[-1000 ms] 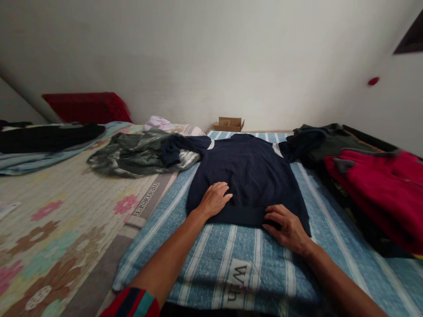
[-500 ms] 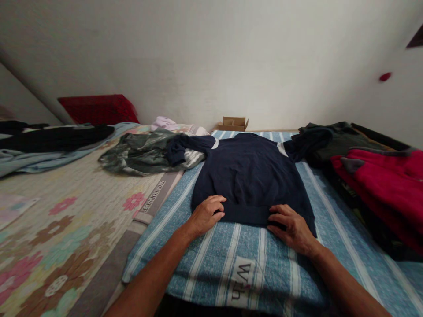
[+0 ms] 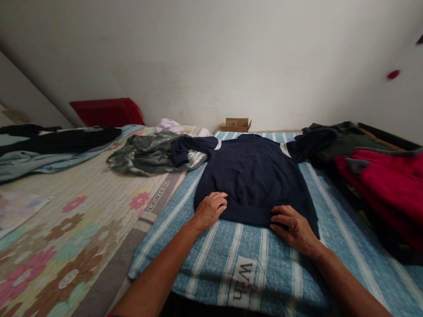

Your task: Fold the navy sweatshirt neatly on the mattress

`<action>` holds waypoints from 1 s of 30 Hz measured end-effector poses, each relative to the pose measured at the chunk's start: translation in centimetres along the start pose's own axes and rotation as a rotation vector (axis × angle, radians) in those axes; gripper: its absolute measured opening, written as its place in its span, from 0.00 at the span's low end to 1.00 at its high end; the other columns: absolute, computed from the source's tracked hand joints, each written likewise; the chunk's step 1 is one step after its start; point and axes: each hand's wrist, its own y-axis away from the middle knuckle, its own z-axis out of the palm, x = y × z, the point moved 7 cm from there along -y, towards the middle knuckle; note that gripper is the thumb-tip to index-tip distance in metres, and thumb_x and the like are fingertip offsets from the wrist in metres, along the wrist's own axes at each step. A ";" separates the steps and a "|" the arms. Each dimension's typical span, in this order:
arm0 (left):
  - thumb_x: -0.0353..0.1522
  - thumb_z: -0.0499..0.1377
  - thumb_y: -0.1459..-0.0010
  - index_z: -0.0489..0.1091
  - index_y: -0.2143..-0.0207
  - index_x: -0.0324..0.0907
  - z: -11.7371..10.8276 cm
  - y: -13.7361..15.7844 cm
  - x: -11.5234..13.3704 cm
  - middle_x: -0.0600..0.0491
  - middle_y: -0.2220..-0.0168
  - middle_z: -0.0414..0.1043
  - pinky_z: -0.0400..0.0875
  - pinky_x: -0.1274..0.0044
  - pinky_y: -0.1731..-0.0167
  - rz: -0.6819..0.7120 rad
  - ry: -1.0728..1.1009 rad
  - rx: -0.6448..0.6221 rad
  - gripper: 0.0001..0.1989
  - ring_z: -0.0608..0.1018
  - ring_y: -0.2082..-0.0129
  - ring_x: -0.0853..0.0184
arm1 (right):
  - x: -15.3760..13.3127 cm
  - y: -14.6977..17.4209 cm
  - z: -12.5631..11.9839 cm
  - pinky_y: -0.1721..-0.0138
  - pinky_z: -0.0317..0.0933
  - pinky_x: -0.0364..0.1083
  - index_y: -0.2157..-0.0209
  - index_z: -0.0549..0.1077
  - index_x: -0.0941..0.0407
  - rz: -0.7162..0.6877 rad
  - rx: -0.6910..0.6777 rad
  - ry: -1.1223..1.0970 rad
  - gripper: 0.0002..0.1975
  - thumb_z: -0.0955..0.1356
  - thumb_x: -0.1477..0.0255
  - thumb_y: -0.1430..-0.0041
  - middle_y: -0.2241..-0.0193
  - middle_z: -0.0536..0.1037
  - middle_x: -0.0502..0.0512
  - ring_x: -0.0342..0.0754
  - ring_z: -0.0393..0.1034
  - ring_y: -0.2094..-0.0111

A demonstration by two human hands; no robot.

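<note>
Fingers (image 3: 217,201) on hem (image 3: 246,215) of navy sweatshirt (image 3: 254,176)

Navy hem (image 3: 247,214) pt.-hidden by R fingers (image 3: 283,211)

The striped sheet (image 3: 211,264) carries 1 navy sweatshirt (image 3: 256,176) and folded clothes (image 3: 393,180).

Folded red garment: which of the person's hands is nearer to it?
Right. The right hand is at the navy sweatshirt, left of the folded red garment and apart from it; the left hand is farther left, also on the sweatshirt.
</note>
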 end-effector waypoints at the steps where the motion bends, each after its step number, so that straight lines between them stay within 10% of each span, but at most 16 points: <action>1: 0.26 0.55 0.44 0.69 0.69 0.42 0.0 0.0 0.1 0.50 0.52 0.70 0.65 0.68 0.52 0.013 -0.012 0.011 0.05 0.69 0.51 0.64 | 0.0 0.0 0.0 0.60 0.64 0.50 0.67 0.74 0.53 -0.003 0.001 0.001 0.08 0.64 0.70 0.41 0.61 0.73 0.57 0.50 0.67 0.59; 16: 0.26 0.56 0.45 0.72 0.71 0.42 -0.5 -0.1 0.5 0.52 0.64 0.68 0.66 0.75 0.60 0.029 -0.096 0.053 0.06 0.69 0.63 0.67 | -7.6 -2.9 4.3 0.62 0.57 0.47 0.67 0.72 0.56 -0.308 -0.036 0.272 0.07 0.63 0.77 0.40 0.62 0.71 0.58 0.51 0.62 0.59; 30: 0.26 0.57 0.49 0.71 0.74 0.43 -0.4 -0.2 -1.0 0.54 0.65 0.72 0.67 0.75 0.60 -0.066 0.096 0.126 0.05 0.73 0.63 0.68 | -9.5 -6.2 7.4 0.68 0.55 0.46 0.64 0.71 0.57 -0.285 -0.111 0.382 0.05 0.63 0.77 0.40 0.68 0.68 0.56 0.49 0.60 0.65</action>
